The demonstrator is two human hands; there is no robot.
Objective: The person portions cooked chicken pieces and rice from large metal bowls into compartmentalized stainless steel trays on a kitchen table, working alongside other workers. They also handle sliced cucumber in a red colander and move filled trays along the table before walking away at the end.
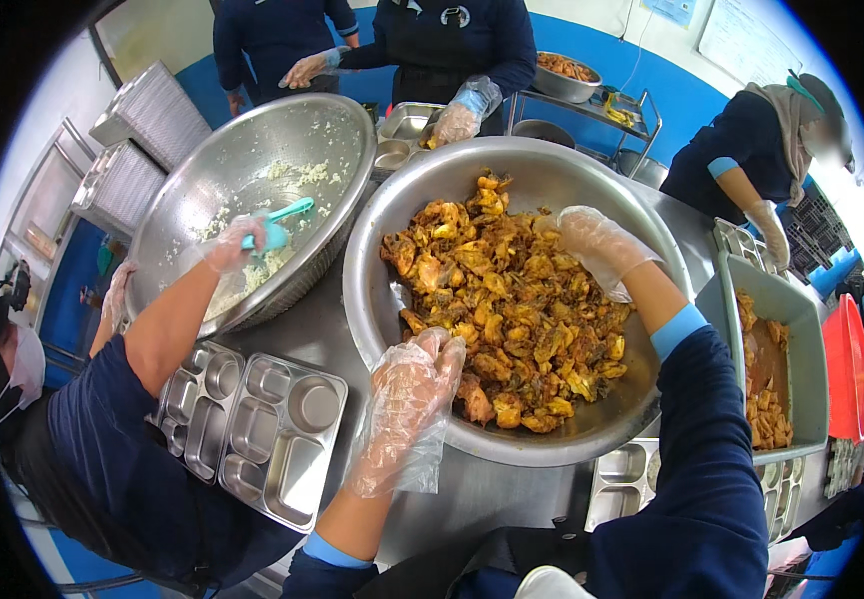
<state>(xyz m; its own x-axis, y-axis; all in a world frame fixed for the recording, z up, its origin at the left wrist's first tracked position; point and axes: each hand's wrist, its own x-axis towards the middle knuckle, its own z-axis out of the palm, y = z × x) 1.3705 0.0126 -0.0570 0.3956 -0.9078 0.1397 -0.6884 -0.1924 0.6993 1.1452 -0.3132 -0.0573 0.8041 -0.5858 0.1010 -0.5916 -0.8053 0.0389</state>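
Observation:
A wide steel bowl (372,299) holds a heap of browned, yellowish chicken pieces (512,299). My left hand (414,394), in a clear plastic glove, hovers over the bowl's near left rim, its fingers loosely spread beside the nearest pieces; I see nothing held in it. Across the heap, my right hand (601,245), gloved the same way, reaches over the right side of the chicken. Its fingers are extended with the tips low at the pieces, and no piece shows in its grasp.
At left, a co-worker's gloved hand (237,245) holds a turquoise scoop (270,237) in a large steel rice bowl (322,125). Compartment trays (287,429) lie before it. A grey-green tub (811,369) and red container (846,369) stand right. Another person's hand (459,122) works over a far tray.

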